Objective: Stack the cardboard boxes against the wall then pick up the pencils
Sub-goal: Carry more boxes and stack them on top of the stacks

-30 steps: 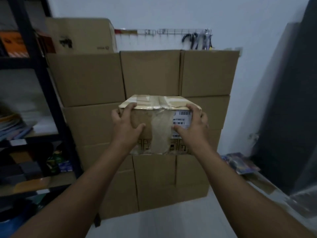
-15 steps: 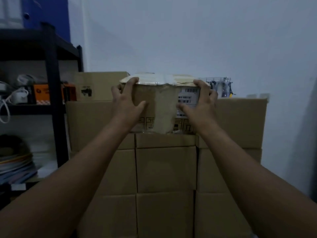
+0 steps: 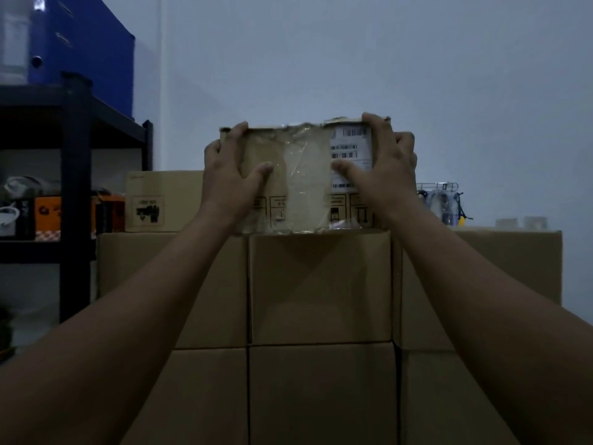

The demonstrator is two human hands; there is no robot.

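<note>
- Small box, taped, with a barcode label: it is at the top of the stack of boxes, its bottom edge level with the top of the middle column. It looks to be touching, but I cannot tell if its weight is fully down.
- Left hand clamps the box's left end, fingers over the top edge and thumb pressed on the front face.
- Right hand does the same on the right end, thumb across the label. The hands are apart with the box between them, arms reaching up and forward.
- Progress, as a judgement: stacking is nearly finished. The stack stands three columns wide against the wall, and this box is not yet let go.
- Left to do: release the box, then the pencils. No pencils are in view.
- Another printed box sits on the stack's left column, just beside the left hand.
- Wire rack hangs on the wall to the right.
- Black shelf stands far left, with a blue bin on top.
</note>
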